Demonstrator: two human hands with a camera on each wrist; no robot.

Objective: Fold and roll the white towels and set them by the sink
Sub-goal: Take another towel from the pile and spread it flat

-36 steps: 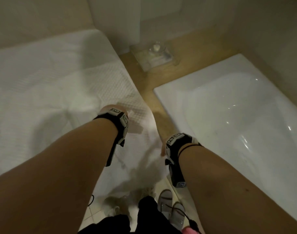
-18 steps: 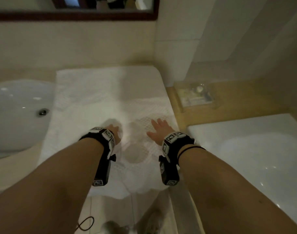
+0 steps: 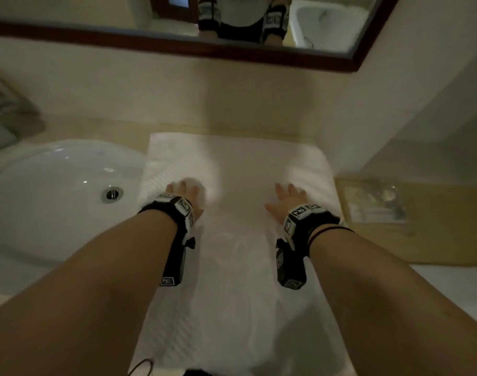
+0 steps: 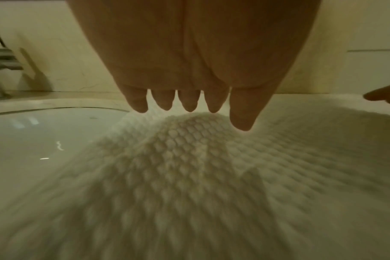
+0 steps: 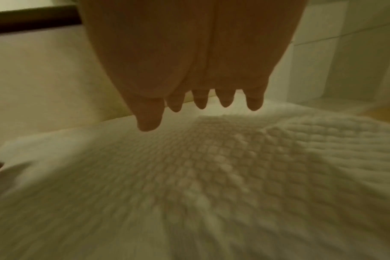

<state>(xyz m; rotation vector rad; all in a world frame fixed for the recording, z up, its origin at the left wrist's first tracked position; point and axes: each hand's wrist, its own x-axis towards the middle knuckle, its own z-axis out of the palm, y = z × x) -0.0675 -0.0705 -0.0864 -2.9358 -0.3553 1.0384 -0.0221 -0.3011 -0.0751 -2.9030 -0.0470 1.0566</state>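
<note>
My left hand (image 3: 185,191) and right hand (image 3: 287,200) are both flat and spread, fingers straight, holding nothing. They sit low over the towel (image 3: 237,267), well apart, one toward each side of it. From the wrist views I cannot tell for sure whether my palms press the cloth or hover just above it; the fingertips look a little clear of the weave.

The towel lies spread on the desk (image 3: 117,131), just beside the sink (image 3: 55,199), its left edge running along the basin's rim and its near end hanging off the front of the desk. To the right, near the towel's far corner, is a clear tray (image 3: 373,202) on a wooden ledge. A mirror (image 3: 327,23) hangs on the wall above.

I judge this to be the smoothing step ahead of a fold; nothing is rolled yet.

What could go wrong: the overhanging end is heavy enough, I think, to drag the whole towel toward the floor if I lift both hands together. If I sweep outward too hard on the left, that edge could slip into the basin and get wet. A wide push on the right could bump the tray. The middle looks rumpled, and any crease I leave would make the fold crooked and the roll lumpy.
</note>
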